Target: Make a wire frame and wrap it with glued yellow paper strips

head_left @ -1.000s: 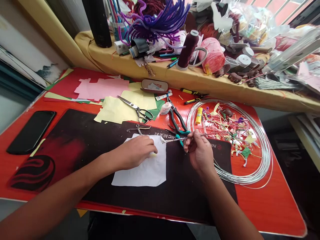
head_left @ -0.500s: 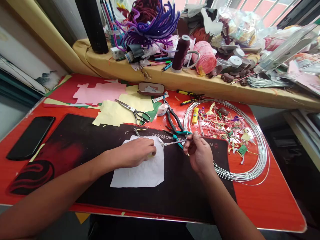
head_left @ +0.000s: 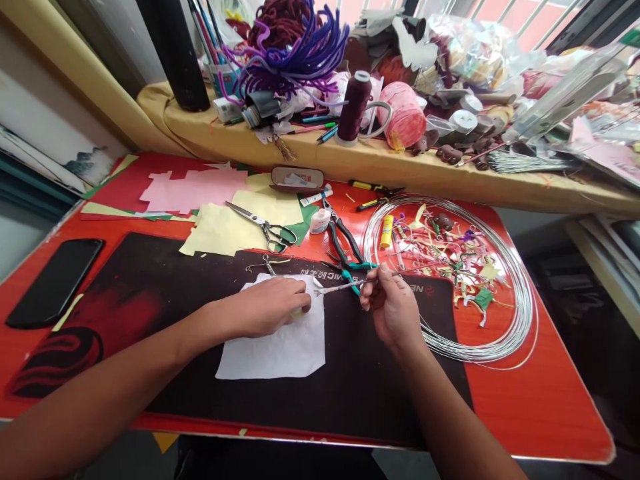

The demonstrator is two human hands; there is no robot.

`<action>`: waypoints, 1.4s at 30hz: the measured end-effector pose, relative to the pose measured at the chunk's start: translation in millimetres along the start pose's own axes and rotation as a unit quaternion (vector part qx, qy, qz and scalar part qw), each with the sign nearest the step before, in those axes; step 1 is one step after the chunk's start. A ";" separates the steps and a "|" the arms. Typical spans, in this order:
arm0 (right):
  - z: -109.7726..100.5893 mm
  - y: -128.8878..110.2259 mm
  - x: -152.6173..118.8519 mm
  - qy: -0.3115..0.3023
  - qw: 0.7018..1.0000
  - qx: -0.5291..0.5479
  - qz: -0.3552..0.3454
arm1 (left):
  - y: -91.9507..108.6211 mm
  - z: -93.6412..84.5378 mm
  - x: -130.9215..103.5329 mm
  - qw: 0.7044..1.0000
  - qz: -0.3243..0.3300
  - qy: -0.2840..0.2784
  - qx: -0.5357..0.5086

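Observation:
My left hand rests on a sheet of white paper, fingers curled together. A pale yellowish bit shows at its fingertips, too hidden to make out. In my right hand is a thin brush, pinched between thumb and fingers. Its whitish tip points left, over the paper's right edge, close to my left fingertips; the reddish handle end runs off to the right. Behind the brush lie teal-and-black pliers. Just beyond the paper's top edge is a small twisted wire piece.
Scissors lie on yellow paper, near a small white bottle. At right, a wire coil surrounds a yellow glue stick and colourful scraps. A phone lies at left. The back ledge is crowded with craft supplies.
The view has shifted slightly. The brush tip has moved a little left and down, nearer my left fingertips. My left hand stays in place on the paper.

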State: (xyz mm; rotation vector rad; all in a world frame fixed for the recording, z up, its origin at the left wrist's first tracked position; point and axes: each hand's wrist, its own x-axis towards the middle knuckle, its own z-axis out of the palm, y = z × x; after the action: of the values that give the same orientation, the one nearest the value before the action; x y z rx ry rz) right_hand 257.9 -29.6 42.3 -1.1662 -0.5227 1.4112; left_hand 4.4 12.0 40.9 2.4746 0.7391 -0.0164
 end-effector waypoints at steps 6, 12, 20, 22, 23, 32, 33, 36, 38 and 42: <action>-1.1 4.8 -2.8 0.000 1.000 0.006 0.009 | -1.4 1.8 -1.7 1.000 -0.003 -0.003 -0.004; -1.7 4.9 -1.1 -0.005 1.000 0.008 0.013 | 2.0 -1.2 -2.6 1.000 -0.005 -0.022 0.010; -4.6 9.3 -2.3 -0.001 1.000 0.008 0.020 | 6.3 -0.2 -9.6 1.000 -0.006 -0.005 0.006; -4.6 9.6 -2.3 -0.002 1.000 0.007 0.019 | 7.4 0.2 -12.6 1.000 -0.016 -0.005 0.015; -4.7 10.0 -2.3 -0.003 1.000 0.006 0.019 | 8.2 0.4 -13.7 1.000 -0.021 -0.004 0.022; -7.2 14.5 -3.8 -0.009 1.000 0.005 0.020 | 21.7 -0.2 -14.9 0.992 -0.080 0.013 0.095; -7.2 14.2 -4.0 -0.009 1.000 0.006 0.020 | 22.6 0.5 -14.7 0.992 -0.085 0.013 0.096; -6.4 12.2 -4.3 -0.010 1.000 0.007 0.021 | 23.9 3.3 -14.1 0.991 -0.093 0.010 0.096; -5.6 10.7 -4.3 -0.012 1.000 0.006 0.021 | 24.6 4.9 -13.9 0.991 -0.096 0.006 0.092; -4.4 12.2 -5.3 -0.013 1.000 0.004 0.023 | 26.4 6.4 -15.7 0.992 -0.098 0.003 0.077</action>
State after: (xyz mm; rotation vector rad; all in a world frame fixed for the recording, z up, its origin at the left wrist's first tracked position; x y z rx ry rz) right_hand 255.0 -38.6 32.0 -1.1601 -0.5109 1.4688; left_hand 5.4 -17.5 51.4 2.5369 1.0165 -0.1434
